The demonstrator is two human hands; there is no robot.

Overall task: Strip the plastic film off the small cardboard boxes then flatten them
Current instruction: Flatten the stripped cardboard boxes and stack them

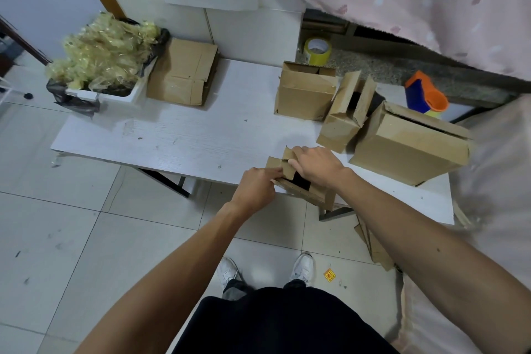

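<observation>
A small open cardboard box (304, 191) lies at the front edge of the white table (184, 141), its flaps up and its dark inside showing. My left hand (255, 188) grips the box's left flap from the near side. My right hand (317, 168) lies over the top of the box with its fingers curled on a raised flap. Three more cardboard boxes stand on the right of the table: one at the back (306, 92), a narrow open one (344, 116) and a larger one (408, 146).
A bin (126, 92) heaped with crumpled yellowish film (103, 49) sits at the table's back left, a stack of flattened cardboard (182, 72) beside it. A yellow tape roll (317, 50) and an orange-blue object (425, 93) lie behind. Flattened cardboard (376, 250) rests on the floor.
</observation>
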